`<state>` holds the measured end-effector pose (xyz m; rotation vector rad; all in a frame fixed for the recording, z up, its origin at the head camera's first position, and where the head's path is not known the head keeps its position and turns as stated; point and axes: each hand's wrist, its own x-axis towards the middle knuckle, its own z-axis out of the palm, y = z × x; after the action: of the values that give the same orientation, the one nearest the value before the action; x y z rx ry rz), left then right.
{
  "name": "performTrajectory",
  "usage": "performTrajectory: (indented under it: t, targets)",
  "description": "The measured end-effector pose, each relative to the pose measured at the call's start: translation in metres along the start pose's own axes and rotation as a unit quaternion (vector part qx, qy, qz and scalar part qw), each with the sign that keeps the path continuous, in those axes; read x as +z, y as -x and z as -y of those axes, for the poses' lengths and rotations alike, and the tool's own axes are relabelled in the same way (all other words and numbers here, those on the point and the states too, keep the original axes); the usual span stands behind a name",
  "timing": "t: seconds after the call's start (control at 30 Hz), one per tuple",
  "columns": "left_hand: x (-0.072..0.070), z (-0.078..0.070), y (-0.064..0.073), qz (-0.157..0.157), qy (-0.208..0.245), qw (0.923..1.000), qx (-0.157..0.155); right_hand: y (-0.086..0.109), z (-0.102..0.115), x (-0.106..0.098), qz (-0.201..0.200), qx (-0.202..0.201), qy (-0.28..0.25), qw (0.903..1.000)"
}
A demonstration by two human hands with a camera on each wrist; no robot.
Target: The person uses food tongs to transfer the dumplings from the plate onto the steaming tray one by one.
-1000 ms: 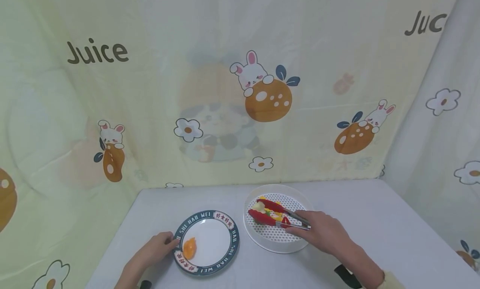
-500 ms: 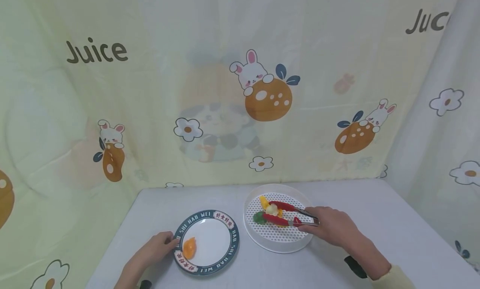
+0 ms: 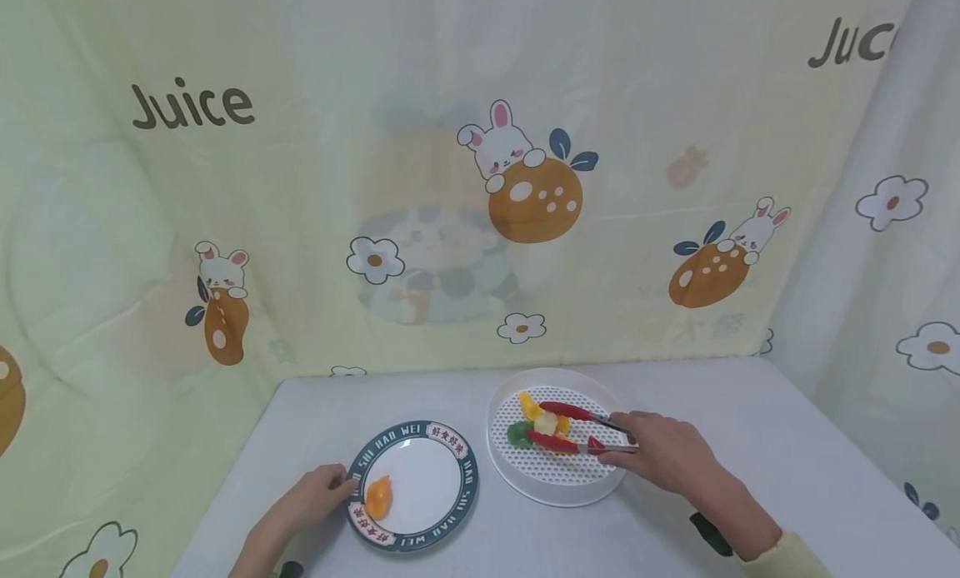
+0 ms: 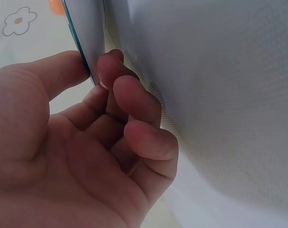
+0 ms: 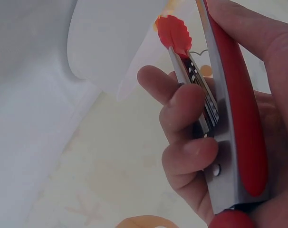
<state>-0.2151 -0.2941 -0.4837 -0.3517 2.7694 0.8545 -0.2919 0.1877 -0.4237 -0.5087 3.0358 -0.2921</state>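
My left hand [image 3: 311,499] pinches the left rim of a white plate [image 3: 471,478] with a dark blue lettered border, thumb above and fingers below. An orange piece [image 3: 379,496] lies on the plate's left side. My right hand [image 3: 663,449] grips metal tongs [image 3: 570,411] with red tips and, in the right wrist view, a red handle strip [image 5: 239,109]. The tips sit apart over a white perforated round tray [image 3: 525,480], either side of a pale piece [image 3: 545,422]; whether they touch it I cannot tell. Beside it lie a yellow piece [image 3: 528,406] and a green piece [image 3: 519,434].
Plate and tray stand side by side on a white-covered table [image 3: 720,411], a narrow gap between them. A cream curtain [image 3: 420,336] printed with rabbits, oranges and flowers hangs behind the table's far edge.
The tongs and right hand shifted right over the tray, then held nearly still. The pale piece now lies farther right, and the green piece shows more. The left hand and plate stayed put.
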Motion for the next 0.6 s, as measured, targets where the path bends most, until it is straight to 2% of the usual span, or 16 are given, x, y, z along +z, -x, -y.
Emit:
performTrajectory:
  t: [0.33,0.6]
  targets:
    - [0.0,0.002,-0.001,0.001,-0.003,1.0,0.002,0.004,0.006,-0.003,-0.008,0.0,-0.018,0.9998]
    - [-0.001,0.001,0.0,0.001,-0.004,1.0,0.001,0.011,0.027,-0.008,0.004,0.011,-0.064,0.9979]
